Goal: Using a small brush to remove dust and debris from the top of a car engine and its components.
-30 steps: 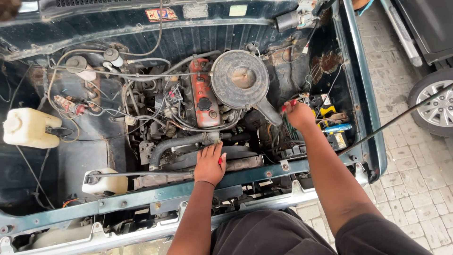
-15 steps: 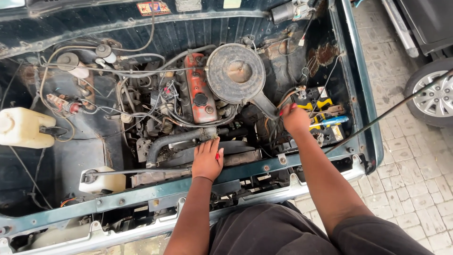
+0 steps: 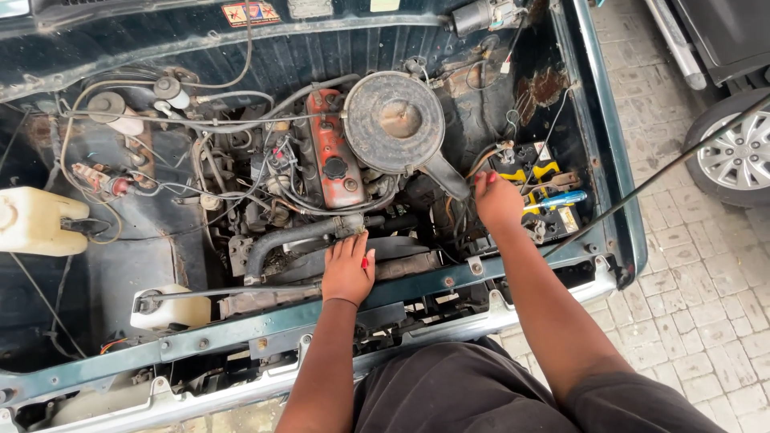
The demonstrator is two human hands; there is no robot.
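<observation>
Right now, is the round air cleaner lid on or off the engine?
On. The round air cleaner lid sits flat over its housing, closed all around, beside the red valve cover.

The black radiator hose [image 3: 293, 239] is a curved rubber pipe lying low at the front of the engine bay, running from a bend at its left end up to a metal clamp near the red valve cover; the left hand [image 3: 348, 271] rests flat just below that clamped end, fingers spread over the radiator top. The car battery [image 3: 539, 192] sits upright in the bay's right corner, dusty black with yellow caps; the right hand [image 3: 497, 200] lies against its left edge.
</observation>
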